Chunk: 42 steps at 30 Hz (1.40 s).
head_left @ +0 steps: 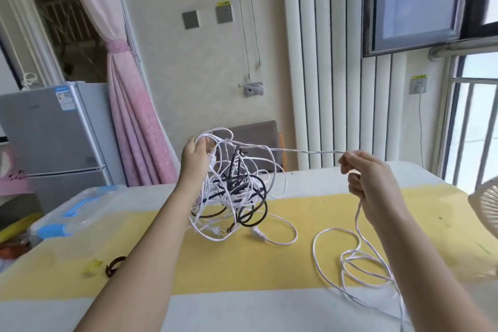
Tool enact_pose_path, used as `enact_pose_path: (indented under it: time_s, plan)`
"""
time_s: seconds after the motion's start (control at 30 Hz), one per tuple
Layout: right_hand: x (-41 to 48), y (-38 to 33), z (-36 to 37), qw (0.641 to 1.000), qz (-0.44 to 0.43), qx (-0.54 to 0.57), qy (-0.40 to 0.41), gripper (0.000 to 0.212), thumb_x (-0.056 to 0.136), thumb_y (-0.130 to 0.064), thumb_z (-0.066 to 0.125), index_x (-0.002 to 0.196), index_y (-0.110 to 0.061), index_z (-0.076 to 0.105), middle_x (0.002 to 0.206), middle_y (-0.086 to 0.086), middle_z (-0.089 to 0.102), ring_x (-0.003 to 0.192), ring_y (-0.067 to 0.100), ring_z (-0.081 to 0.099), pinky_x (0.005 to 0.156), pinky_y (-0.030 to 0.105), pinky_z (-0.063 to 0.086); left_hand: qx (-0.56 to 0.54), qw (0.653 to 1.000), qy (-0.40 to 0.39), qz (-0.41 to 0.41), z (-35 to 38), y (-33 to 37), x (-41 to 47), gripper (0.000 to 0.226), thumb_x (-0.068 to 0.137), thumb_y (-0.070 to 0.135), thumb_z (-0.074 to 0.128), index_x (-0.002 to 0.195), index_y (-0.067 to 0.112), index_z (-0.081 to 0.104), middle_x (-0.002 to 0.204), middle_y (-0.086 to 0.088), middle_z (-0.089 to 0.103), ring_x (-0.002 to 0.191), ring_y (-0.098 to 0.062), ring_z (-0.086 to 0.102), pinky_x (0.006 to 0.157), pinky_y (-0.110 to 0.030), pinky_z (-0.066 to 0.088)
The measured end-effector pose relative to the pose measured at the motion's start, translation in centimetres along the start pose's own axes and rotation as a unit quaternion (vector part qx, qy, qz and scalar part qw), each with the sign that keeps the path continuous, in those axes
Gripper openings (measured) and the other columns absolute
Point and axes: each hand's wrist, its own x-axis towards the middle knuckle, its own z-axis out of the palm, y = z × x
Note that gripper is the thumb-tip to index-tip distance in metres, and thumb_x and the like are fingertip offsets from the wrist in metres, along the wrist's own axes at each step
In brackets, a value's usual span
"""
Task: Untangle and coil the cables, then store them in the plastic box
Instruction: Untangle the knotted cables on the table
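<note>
Head view: untangling step. My left hand (194, 160) grips the cable tangle (237, 197) mid-frame, right hand (370, 183) pinches a white cable (304, 151) pulled taut. Next: draw it free, coil; plastic box (89, 205) waits lower left.

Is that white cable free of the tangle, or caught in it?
Caught: the white cable runs taut from the right hand into the tangle that the left hand holds up.

my left hand (194, 159): fingers hidden behind tangle (234, 186) | white cable (357, 217): exits bottom edge | fan (485, 205): cropped at right edge | fridge label (63, 100): unreadable
</note>
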Motion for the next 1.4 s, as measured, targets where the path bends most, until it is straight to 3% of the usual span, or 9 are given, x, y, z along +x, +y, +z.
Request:
enact_pose_path:
  time_s: [0.17,0.37,0.5,0.63,0.8,0.9,1.07,1.23,1.4]
  plan:
    - [1.8,1.6,-1.2,0.972,0.024,-0.232,0.033,0.024,0.086,-0.007,0.052,0.062,-0.009,0.057,0.062,0.004,0.054,0.049,0.016,0.039,0.047,0.025,0.026,0.170,0.979,-0.062,0.097,-0.2,-5.3,-2.1,0.015,0.098,0.004,0.040,0.094,0.003,0.054,0.094,-0.012,0.051,0.086,-0.018,0.046,0.074,-0.023,0.031]
    - [2.9,5.6,-1.6,0.751,0.138,-0.629,-0.147,0.024,0.083,-0.011,0.048,0.063,-0.010,0.060,0.061,0.001,0.066,0.055,0.019,0.058,0.054,0.024,0.043,0.304,0.918,-0.220,0.129,-3.0,-11.6,-8.0,0.051,0.088,0.041,0.030,0.097,0.003,0.062,0.097,-0.008,0.053,0.093,-0.023,0.049,0.084,-0.029,0.036]
    - [1.0,5.6,0.7,0.689,0.082,-0.684,-0.225,0.039,0.083,-0.015,0.067,0.121,-0.011,0.061,0.113,0.007,0.065,0.101,0.022,0.060,0.082,0.028,0.048,0.373,0.867,-0.313,0.106,-3.7,-12.5,-11.1,0.053,0.087,0.047,0.033,0.104,0.012,0.068,0.096,0.003,0.050,0.103,-0.018,0.045,0.096,-0.030,0.036]
    - [-0.9,7.2,3.5,0.761,-0.021,-0.587,-0.273,0.054,0.088,-0.015,0.062,0.139,-0.020,0.046,0.135,0.004,0.054,0.125,0.022,0.048,0.095,0.026,0.037,0.460,0.813,-0.335,0.125,-3.6,-13.0,-13.1,0.031,0.097,0.014,0.042,0.124,0.017,0.059,0.123,-0.001,0.051,0.122,-0.019,0.039,0.106,-0.026,0.030]
    - [-2.2,10.5,5.3,0.777,-0.032,-0.545,-0.312,0.031,0.099,-0.016,0.042,0.123,-0.015,0.061,0.120,0.009,0.064,0.107,0.025,0.058,0.085,0.030,0.044,0.510,0.760,-0.400,0.037,-3.8,-11.4,-14.3,0.069,0.086,-0.005,0.032,0.150,0.016,0.020,0.151,-0.006,0.028,0.139,-0.025,0.021,0.115,-0.031,0.020]
    - [-2.3,11.4,5.1,0.793,-0.025,-0.523,-0.311,0.023,0.097,-0.017,0.049,0.113,-0.011,0.064,0.099,0.008,0.069,0.080,0.018,0.058,0.067,0.025,0.043,0.483,0.787,-0.381,-0.040,-4.0,-9.0,-13.7,0.056,0.091,0.013,0.043,0.145,0.020,0.032,0.142,-0.006,0.044,0.130,-0.027,0.040,0.106,-0.036,0.036]
    - [-2.0,10.7,4.7,0.806,-0.017,-0.489,-0.334,0.025,0.098,-0.025,0.051,0.101,-0.006,0.067,0.071,0.003,0.057,0.053,0.006,0.042,0.046,0.012,0.032,0.451,0.877,-0.152,0.070,-2.3,-4.4,-11.7,0.028,0.094,0.029,0.051,0.116,0.012,0.059,0.118,-0.002,0.062,0.112,-0.023,0.054,0.087,-0.032,0.041]
    - [-1.5,7.7,4.2,0.814,-0.016,-0.473,-0.338,0.023,0.095,-0.031,0.055,0.094,-0.016,0.072,0.054,-0.008,0.046,0.051,0.010,0.036,0.045,0.018,0.028,0.353,0.859,-0.330,0.169,1.5,-6.4,-10.7,0.041,0.094,0.035,0.046,0.129,0.016,0.057,0.131,-0.001,0.055,0.129,-0.021,0.041,0.109,-0.028,0.025]
    - [-1.0,5.7,3.5,0.844,-0.046,-0.451,-0.287,0.023,0.093,-0.016,0.052,0.086,-0.016,0.074,0.054,-0.007,0.047,0.050,0.015,0.035,0.046,0.024,0.027,0.328,0.898,-0.255,0.148,3.3,-8.4,-11.4,0.036,0.098,0.010,0.046,0.125,0.028,0.062,0.101,-0.004,0.059,0.103,-0.020,0.049,0.080,-0.028,0.036]
